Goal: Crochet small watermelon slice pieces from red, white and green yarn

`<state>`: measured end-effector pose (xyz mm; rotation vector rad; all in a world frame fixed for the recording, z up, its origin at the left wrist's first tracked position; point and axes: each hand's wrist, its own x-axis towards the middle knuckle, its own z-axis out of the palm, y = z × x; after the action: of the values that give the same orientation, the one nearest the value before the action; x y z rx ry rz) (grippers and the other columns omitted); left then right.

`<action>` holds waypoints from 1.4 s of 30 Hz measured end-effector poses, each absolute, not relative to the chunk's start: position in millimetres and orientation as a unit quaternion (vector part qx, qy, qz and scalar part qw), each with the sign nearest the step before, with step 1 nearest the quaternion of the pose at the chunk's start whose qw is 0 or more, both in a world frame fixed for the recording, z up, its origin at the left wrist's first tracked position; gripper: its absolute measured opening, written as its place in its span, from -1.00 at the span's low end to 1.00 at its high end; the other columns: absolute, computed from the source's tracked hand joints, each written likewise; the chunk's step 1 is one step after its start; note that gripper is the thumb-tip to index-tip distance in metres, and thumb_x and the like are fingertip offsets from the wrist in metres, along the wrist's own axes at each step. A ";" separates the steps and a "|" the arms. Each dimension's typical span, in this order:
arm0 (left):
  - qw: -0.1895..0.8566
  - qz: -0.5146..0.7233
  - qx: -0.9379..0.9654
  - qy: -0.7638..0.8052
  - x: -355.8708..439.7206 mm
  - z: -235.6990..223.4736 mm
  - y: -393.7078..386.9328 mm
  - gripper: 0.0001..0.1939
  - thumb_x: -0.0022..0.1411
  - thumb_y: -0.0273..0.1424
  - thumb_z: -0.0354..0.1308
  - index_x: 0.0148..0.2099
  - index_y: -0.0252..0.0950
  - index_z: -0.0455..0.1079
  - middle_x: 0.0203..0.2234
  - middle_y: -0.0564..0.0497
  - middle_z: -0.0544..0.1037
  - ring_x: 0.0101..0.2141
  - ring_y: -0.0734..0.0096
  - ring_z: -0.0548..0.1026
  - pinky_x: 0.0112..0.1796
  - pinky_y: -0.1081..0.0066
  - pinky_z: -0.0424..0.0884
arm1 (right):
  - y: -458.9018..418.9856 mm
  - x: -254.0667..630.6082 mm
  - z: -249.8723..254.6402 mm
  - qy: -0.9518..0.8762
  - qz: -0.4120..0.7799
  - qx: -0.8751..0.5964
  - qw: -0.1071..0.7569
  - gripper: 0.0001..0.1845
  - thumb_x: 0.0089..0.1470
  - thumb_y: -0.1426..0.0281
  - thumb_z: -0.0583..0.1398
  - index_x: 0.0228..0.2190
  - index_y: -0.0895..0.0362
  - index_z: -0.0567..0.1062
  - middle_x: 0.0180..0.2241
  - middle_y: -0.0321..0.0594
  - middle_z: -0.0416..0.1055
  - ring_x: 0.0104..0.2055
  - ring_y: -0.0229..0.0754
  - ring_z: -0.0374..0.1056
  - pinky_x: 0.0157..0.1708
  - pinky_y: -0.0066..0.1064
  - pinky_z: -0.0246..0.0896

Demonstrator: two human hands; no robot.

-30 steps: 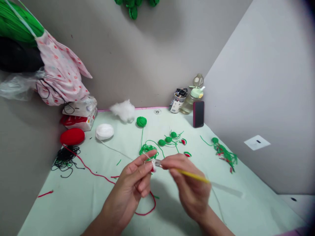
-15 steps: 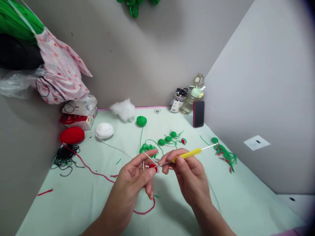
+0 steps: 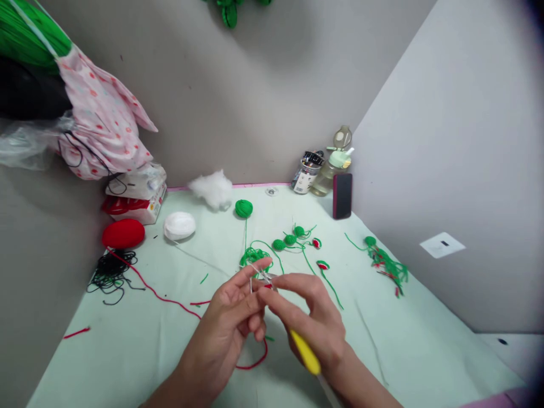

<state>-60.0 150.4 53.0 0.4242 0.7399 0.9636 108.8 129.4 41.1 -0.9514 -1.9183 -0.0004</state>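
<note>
My left hand (image 3: 232, 320) pinches a tiny red and white crochet piece (image 3: 267, 286), with white yarn looped over its forefinger. My right hand (image 3: 317, 323) grips a yellow-handled crochet hook (image 3: 305, 352), its handle pointing down toward me and its tip at the piece. Both hands hover over the pale green table (image 3: 127, 345). A red strand (image 3: 255, 362) curls beneath my left hand. White yarn runs back to a white ball (image 3: 179, 225).
A red yarn ball (image 3: 123, 233), black yarn tangle (image 3: 111, 273) and green ball (image 3: 243, 208) lie on the table. Small green crochet balls (image 3: 289, 240) and green scraps (image 3: 389, 266) sit right. Stuffing (image 3: 211, 188), jar (image 3: 306, 173), bottle (image 3: 334, 164), phone (image 3: 342, 196) line the back.
My right hand has swung the hook: its yellow handle pointed up to the right half a second ago and now points down toward me. My left hand keeps pinching the piece.
</note>
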 end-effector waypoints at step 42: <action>0.743 0.473 0.278 0.384 -59.1 38.0 145.7 -0.48 0.16 -0.31 0.55 0.17 -0.05 0.62 -0.33 0.10 0.58 -0.20 0.38 0.53 -0.01 0.36 0.43 | 131.7 110.2 33.7 -0.784 0.048 -0.394 0.477 -0.67 0.43 0.49 0.12 0.07 0.02 0.60 -0.14 -0.09 0.67 -0.13 -0.09 0.61 -0.19 -0.29 0.57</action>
<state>-59.1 145.7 38.0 0.6100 0.8408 1.0358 110.2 131.7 33.7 -0.9616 -1.9166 0.1184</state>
